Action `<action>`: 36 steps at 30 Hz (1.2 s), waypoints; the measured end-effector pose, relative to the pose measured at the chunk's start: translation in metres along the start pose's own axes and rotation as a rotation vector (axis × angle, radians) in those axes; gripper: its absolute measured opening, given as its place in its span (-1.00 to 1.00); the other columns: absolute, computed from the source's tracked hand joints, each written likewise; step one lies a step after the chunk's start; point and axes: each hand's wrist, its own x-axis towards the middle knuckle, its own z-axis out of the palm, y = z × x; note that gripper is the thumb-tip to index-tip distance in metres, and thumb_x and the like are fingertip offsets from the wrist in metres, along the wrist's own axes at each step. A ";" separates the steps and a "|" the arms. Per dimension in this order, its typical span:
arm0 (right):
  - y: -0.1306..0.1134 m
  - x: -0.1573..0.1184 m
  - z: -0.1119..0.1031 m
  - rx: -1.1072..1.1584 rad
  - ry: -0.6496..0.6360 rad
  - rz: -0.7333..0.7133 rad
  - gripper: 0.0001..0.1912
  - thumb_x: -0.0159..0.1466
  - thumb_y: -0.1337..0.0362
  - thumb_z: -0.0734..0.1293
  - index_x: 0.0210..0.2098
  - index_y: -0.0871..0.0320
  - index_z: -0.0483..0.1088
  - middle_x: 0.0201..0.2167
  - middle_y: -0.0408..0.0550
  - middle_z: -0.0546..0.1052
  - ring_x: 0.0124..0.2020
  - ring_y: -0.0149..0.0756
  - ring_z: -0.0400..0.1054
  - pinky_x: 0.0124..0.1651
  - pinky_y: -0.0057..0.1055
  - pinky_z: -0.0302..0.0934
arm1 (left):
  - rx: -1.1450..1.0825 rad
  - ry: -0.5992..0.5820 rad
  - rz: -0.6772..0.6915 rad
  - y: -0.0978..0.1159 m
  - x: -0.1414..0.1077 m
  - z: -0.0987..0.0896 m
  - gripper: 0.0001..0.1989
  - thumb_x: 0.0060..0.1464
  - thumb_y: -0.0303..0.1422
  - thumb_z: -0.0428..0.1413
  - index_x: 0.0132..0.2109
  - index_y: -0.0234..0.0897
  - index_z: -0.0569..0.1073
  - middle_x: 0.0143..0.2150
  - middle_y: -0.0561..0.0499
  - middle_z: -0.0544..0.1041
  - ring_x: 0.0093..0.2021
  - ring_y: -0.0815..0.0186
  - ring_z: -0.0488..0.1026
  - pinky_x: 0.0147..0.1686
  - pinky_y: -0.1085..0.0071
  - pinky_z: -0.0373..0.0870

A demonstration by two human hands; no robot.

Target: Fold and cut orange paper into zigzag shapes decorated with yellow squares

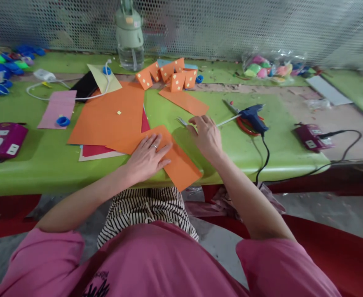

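My left hand [148, 156] lies flat on a folded-looking orange paper strip [183, 167], fingers spread, near the table's front edge. A larger orange sheet [113, 117] extends behind it, over red and pale sheets. To the right, my right hand [207, 138] is closed around a slim metal tool with a curved tip, apparently tweezers [181, 121]; most of it is hidden by the fingers. Its tip hovers over or rests on the green surface; I cannot tell which. Beyond lie a flat orange piece [184, 102] and several folded orange pieces with pale square dots [176, 74].
A blue glue gun [252, 117] lies over orange-handled scissors [246, 128] at right, its cord running to a purple power box [313, 137]. Another purple box [5, 140] sits left. A bottle [130, 39] stands by the mesh wall. Blue caps [63, 121] and a white cable [85, 98] lie around.
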 end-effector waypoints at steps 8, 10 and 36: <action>-0.024 -0.091 -0.012 0.030 -0.210 -0.442 -0.41 0.28 -0.03 0.39 0.19 0.14 0.40 0.22 0.16 0.48 0.14 0.12 0.40 0.12 0.07 0.32 | 0.048 0.047 -0.225 -0.037 -0.016 -0.022 -0.33 0.36 -0.05 -0.10 0.44 -0.36 0.07 0.42 -0.44 0.18 0.41 -0.15 0.18 0.29 -0.10 0.22; -0.019 -0.101 -0.015 0.026 -0.214 -0.479 -0.59 0.35 0.10 0.34 0.15 0.05 0.46 0.21 0.08 0.50 0.14 0.05 0.42 0.11 0.03 0.34 | 0.049 0.052 -0.228 -0.049 -0.024 -0.021 -0.30 0.34 -0.04 -0.05 0.42 -0.41 0.09 0.36 -0.45 0.30 0.35 -0.13 0.28 0.24 -0.04 0.29; 0.067 0.079 0.012 0.041 0.123 -0.117 -0.74 0.32 0.14 0.29 -0.18 0.11 0.56 -0.02 0.17 0.59 0.03 0.05 0.36 0.12 0.07 0.11 | 0.002 0.122 -0.420 -0.041 -0.027 -0.017 -0.81 0.29 -0.23 0.09 -0.16 -0.29 0.35 -0.21 -0.13 0.55 -0.14 0.11 0.52 -0.14 0.24 0.43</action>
